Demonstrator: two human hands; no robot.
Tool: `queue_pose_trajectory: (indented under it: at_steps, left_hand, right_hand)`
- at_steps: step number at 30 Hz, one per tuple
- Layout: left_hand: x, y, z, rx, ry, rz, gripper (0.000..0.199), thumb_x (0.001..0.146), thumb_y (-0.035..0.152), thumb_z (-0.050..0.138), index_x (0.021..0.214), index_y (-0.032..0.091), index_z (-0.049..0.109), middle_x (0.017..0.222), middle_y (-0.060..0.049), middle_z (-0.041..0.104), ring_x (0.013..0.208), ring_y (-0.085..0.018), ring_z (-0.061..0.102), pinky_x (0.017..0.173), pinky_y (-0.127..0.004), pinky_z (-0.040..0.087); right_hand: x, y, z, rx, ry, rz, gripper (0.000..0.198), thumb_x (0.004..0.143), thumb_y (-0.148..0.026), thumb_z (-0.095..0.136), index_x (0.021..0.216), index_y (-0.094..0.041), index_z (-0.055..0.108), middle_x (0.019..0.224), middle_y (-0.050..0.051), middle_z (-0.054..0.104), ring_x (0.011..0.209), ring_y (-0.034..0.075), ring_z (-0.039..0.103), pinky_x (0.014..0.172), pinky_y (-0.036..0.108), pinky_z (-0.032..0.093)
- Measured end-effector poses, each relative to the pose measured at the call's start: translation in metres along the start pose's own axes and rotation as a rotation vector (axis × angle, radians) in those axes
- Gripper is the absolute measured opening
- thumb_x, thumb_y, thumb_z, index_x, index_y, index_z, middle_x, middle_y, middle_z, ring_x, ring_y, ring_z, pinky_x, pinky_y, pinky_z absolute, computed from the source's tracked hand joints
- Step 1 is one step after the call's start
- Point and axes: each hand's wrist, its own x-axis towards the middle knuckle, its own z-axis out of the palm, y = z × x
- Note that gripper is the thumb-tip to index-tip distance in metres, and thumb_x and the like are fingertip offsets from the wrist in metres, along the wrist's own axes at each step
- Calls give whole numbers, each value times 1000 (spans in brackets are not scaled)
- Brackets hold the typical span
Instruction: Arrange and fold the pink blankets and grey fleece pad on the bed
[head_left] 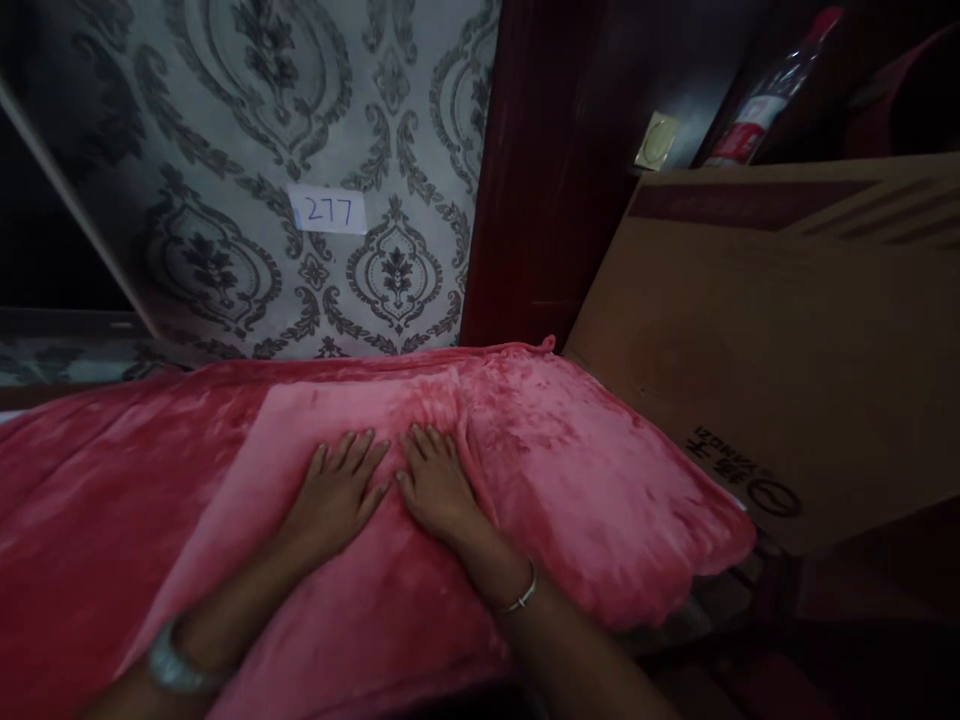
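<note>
We press both hands to a rose-red plush blanket point(600, 450) spread below a patterned wall point(390, 100), a paper label reading 277 point(330, 212) above it and a cardboard box point(787, 370) along its right side. Our left hand point(337, 495) lies palm down, fingers spread, on a paler, smoother panel point(360, 600); our right hand point(439, 490) is just beside it, likewise flat, near a raised fold point(469, 440). Neither hand pinches the cloth. The pile looks thick and soft, so we judge the blanket limp, somewhat heavy in bulk, hardly fragile and inclined to slide where layers meet. A flat palm should smooth it well but lift little. For a firmer hold, we would gather the raised fold or the far edge point(375, 370) between thumbs and fingers, hands well apart, to limit sagging.
</note>
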Motion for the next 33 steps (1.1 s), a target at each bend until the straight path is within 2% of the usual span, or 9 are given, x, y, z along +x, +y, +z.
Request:
queue_pose_trajectory:
  at_steps: [3,10,13,17,21,25,27,29,33]
  left_hand:
    - [-3,-7,12,-6,36,0,60,97,46,37,150,21,50,159,-16,41,148,-38,36,117,-68,30]
    - [3,-8,8,33,43,2,60,96,44,37,149,21,51,157,-15,43,147,-38,39,116,-67,31]
    - [0,-5,8,39,22,-11,60,96,42,35,150,21,49,158,-15,42,148,-38,38,117,-67,30]
    - [1,-9,3,13,-43,-2,60,96,41,36,152,24,46,160,-13,39,150,-35,34,118,-66,28]
    - [24,-41,-16,24,-132,5,62,97,48,35,153,25,45,163,-12,34,152,-36,28,119,-69,22]
    - [61,-81,-31,33,-134,-175,66,98,49,25,154,17,43,164,-17,32,152,-41,28,115,-73,25]
    - [72,-92,-29,4,-119,-288,72,97,51,20,155,13,40,164,-19,31,151,-44,27,111,-74,30]
    - [76,-98,-21,-20,-57,-333,75,96,52,15,155,10,39,165,-20,30,151,-45,26,108,-74,33]
    - [71,-113,0,-38,44,-279,76,95,52,15,153,10,41,162,-24,33,149,-47,29,102,-77,37]
  right_hand:
    - [-2,3,4,10,8,-2,57,103,-37,41,156,-16,40,167,9,28,155,28,19,128,51,13]
    - [25,1,-16,-54,40,-38,58,102,-40,43,155,-15,42,164,13,33,153,31,25,126,56,12]
    - [47,7,-24,-77,98,16,62,103,-42,43,158,-16,36,167,13,25,155,31,18,126,56,11]
    - [62,17,-18,-73,82,97,64,103,-49,41,158,-18,35,168,10,21,157,31,12,126,56,8]
    - [59,22,-10,-57,97,120,62,103,-50,38,158,-20,36,168,8,23,156,31,14,126,56,9]
    - [57,20,-11,-59,110,131,60,103,-49,38,157,-22,38,168,8,26,156,28,16,126,55,11]
    - [58,20,-12,-51,111,131,61,103,-50,37,157,-22,38,167,8,26,156,27,16,126,54,11]
    - [60,22,-14,-37,114,140,62,104,-51,37,158,-21,37,168,8,25,156,26,16,126,54,11]
    - [61,26,-17,-21,107,201,64,103,-53,37,158,-20,37,168,10,21,157,26,14,126,53,12]
